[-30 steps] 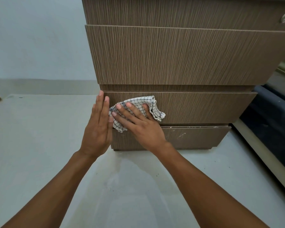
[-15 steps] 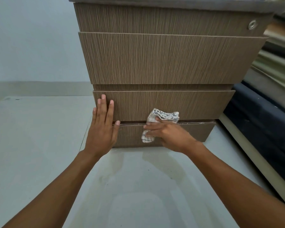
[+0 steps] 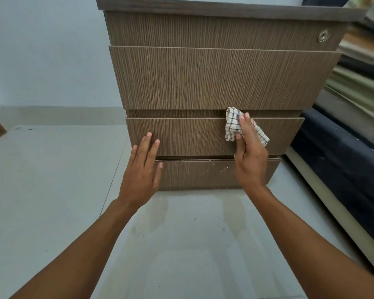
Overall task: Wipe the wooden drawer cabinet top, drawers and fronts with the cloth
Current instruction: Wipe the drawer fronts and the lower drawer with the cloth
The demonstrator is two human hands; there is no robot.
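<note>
Drawer cabinet: brown wood-look fronts with fine vertical grain lines; darker grey-brown top edge. Lock at upper right corner of top front: silver-grey. Cloth: white with a dark grid check. Floor: pale grey, faint darker smears near the cabinet's foot. Wall: light blue-grey. Stacked items along right edge: dark navy, olive green, beige.

Two bare forearms, sleeveless, no rings or watch
</note>
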